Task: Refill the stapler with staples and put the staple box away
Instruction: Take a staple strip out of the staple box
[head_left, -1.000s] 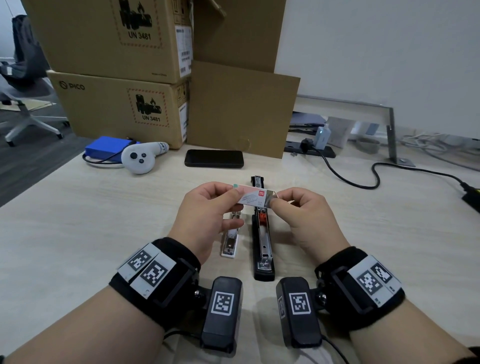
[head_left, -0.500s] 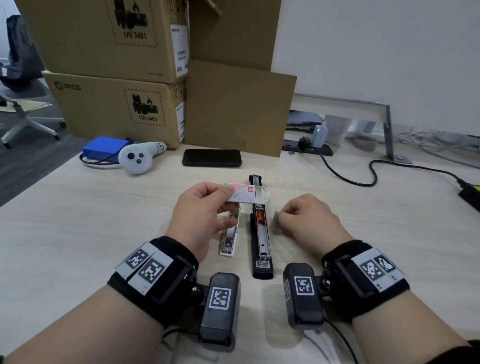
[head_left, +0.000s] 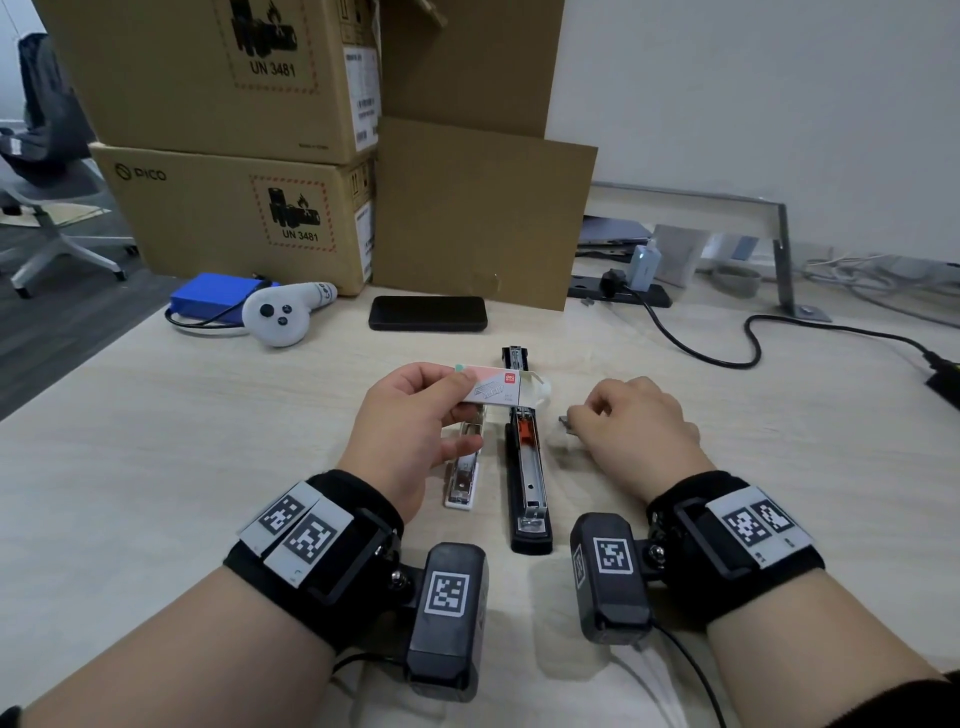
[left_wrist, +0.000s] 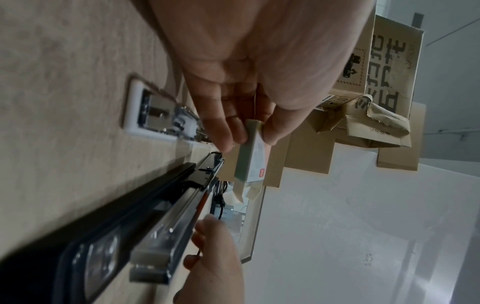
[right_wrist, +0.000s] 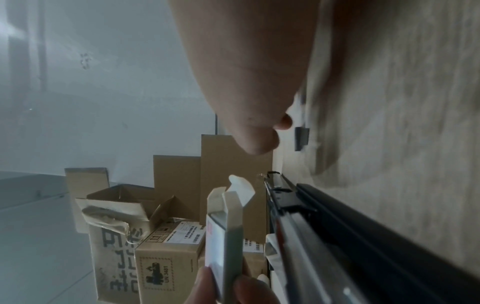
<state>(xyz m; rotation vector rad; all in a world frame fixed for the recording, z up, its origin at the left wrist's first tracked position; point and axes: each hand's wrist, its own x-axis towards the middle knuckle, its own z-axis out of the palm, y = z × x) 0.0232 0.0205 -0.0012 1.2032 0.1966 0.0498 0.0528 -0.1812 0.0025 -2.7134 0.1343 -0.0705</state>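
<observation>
While two cardboard boxes (head_left: 218, 156) stand stacked at the counter's (head_left: 156, 457) far edge, one long black stapler (head_left: 525, 467) lies opened flat — steel channel bare, orange pusher showing. The left hand (head_left: 410, 431) pinches one pale staple box (head_left: 496, 391), flap open, above it. The right hand (head_left: 636, 421) pinches one grey staple strip (head_left: 565, 422) just beside it.

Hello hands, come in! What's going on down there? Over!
Left hand holds open staple box. Right hand on staple strip, grip unclear. Black stapler open.
</observation>
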